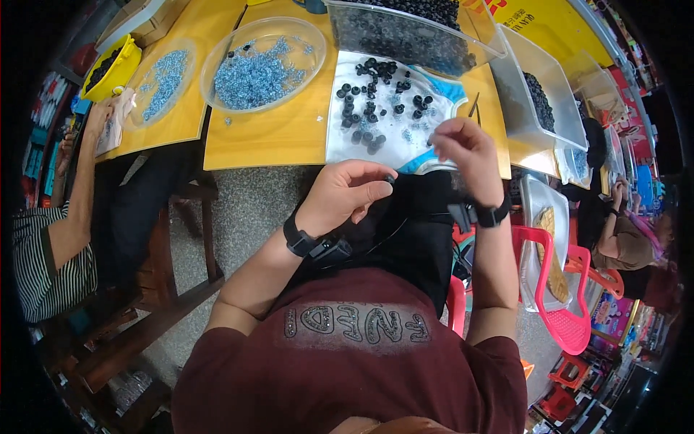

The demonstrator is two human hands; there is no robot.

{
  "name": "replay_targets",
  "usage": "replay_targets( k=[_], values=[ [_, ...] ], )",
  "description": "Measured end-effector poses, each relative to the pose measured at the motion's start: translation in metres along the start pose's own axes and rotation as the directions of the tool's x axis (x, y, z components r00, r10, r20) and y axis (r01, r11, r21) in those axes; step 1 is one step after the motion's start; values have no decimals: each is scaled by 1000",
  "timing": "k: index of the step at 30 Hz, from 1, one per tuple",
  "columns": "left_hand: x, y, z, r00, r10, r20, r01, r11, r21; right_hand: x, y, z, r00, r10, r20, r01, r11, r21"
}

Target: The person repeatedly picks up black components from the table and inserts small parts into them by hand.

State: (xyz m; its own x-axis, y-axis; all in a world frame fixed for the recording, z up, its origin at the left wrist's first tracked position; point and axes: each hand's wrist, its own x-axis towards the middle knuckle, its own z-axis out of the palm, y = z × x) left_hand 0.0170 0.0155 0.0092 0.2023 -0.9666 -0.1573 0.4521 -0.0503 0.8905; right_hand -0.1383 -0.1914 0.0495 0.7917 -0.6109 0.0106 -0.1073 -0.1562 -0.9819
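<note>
My left hand (pixel 345 194) is closed in a pinch on a small round black piece (pixel 390 179), just off the table's near edge. To its right, my right hand (pixel 468 152) hovers over the corner of a white cloth with blue edging (pixel 406 150). Its thumb and fingers are pressed together, but whatever lies between them is too small to make out. Loose round black pieces (pixel 349 105) are scattered over the cloth, with a few tiny bluish bits among them. A thin dark tool (pixel 473 105) lies on the table beside the cloth.
A clear bin (pixel 405 32) full of black pieces stands behind the cloth, another bin (pixel 522 94) to its right. On the left a round clear tray (pixel 318 45) holds small blue-silver parts. Another person's hand (pixel 99 116) rests near a yellow basket (pixel 129 64). A pink chair (pixel 571 329) stands right.
</note>
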Motion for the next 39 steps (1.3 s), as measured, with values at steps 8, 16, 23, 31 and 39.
replay_targets(
  k=[8,16,23,31,39],
  values=[
    [-3,-10,0,998,-23,67,41,955,-293,-54,-8,42,998,52,38,-60,965,257],
    [-5,-7,2,992,18,122,32,917,-398,-67,-12,56,1000,-27,-12,29,960,279],
    [-7,-7,3,991,22,133,38,899,-436,-68,-16,66,984,-161,-78,174,960,219],
    [-9,-9,4,984,46,172,30,911,-412,-66,-34,68,848,-529,39,509,790,-341],
    [-7,-11,3,966,32,257,83,901,-425,-72,-36,64,769,-620,158,620,661,-424]
  ],
)
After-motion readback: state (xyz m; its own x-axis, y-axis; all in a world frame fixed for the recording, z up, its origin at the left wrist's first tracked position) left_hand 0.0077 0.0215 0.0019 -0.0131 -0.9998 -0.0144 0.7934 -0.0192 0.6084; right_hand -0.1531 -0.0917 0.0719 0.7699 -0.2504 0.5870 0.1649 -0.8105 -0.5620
